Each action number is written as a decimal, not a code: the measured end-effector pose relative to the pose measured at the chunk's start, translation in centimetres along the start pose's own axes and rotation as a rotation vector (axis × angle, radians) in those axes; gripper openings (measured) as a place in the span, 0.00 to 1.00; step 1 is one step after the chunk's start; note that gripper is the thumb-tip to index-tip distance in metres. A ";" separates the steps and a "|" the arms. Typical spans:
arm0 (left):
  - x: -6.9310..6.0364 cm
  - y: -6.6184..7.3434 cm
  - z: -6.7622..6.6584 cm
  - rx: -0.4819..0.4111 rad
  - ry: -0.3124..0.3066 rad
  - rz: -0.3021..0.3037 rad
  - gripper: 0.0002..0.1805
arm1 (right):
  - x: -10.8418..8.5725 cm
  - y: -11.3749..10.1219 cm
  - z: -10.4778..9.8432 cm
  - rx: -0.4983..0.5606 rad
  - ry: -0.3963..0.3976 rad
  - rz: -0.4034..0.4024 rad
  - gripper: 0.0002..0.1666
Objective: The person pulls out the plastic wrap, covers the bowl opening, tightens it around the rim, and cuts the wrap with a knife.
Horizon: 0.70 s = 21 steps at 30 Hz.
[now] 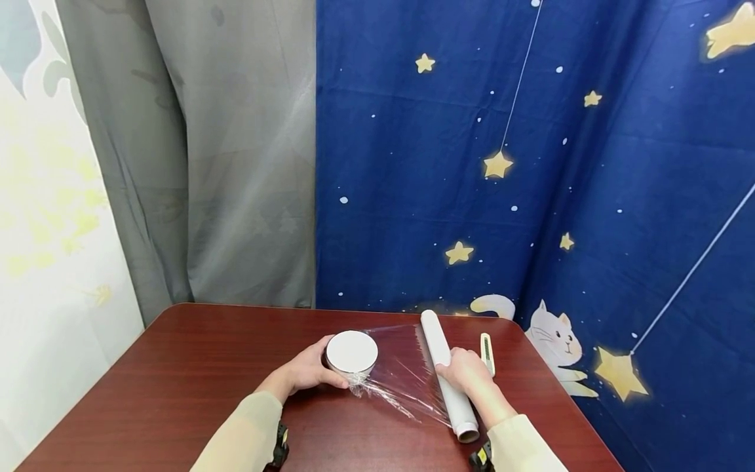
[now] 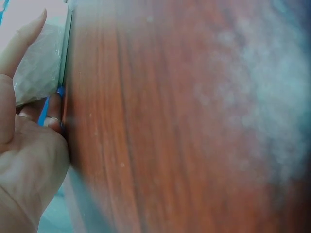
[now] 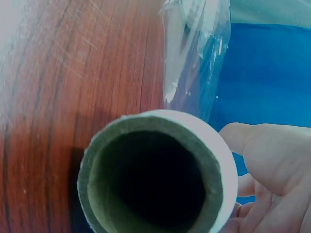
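A round white-topped tub [image 1: 352, 352] stands on the table, left of the roll. My left hand [image 1: 309, 368] grips it from the left, the thumb along its near side; the left wrist view has the hand [image 2: 29, 150] at its left edge, against the film-covered side. A clear sheet of cling film [image 1: 401, 367] stretches from the tub to the white cling film roll [image 1: 442, 367], bunched at the tub's near side. My right hand [image 1: 468, 375] holds the roll about its middle. The roll's hollow cardboard end [image 3: 158, 121] fills much of the right wrist view, hiding some fingers.
A small cream-coloured cutter [image 1: 487, 354] lies right of the roll, beyond my right hand. The dark red wooden table [image 1: 206, 373] reaches back to grey [image 1: 248, 164] and blue star-patterned curtains [image 1: 413, 183].
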<state>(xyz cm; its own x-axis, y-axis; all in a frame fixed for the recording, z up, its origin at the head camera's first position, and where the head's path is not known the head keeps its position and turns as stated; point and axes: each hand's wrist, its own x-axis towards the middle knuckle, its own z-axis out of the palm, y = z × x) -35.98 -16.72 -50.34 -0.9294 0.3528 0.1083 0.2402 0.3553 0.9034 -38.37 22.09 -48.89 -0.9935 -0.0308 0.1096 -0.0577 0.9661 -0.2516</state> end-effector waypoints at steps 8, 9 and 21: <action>-0.1 0.1 -0.2 0.005 0.002 -0.013 0.62 | -2.5 -2.3 -3.2 0.032 -0.043 0.035 0.29; -0.1 0.1 -0.2 0.007 0.001 -0.016 0.63 | -2.4 -2.2 -3.0 0.035 -0.042 0.036 0.29; 0.2 -0.3 -0.3 0.017 -0.004 -0.032 0.63 | -1.9 -2.0 -2.8 0.018 -0.058 0.070 0.29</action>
<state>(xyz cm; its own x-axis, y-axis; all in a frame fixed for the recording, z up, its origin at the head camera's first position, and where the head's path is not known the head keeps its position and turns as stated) -36.28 -17.01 -50.44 -0.9356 0.3444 0.0777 0.2150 0.3813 0.8991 -36.05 20.91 -45.89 -0.9992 0.0210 0.0353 0.0106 0.9618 -0.2736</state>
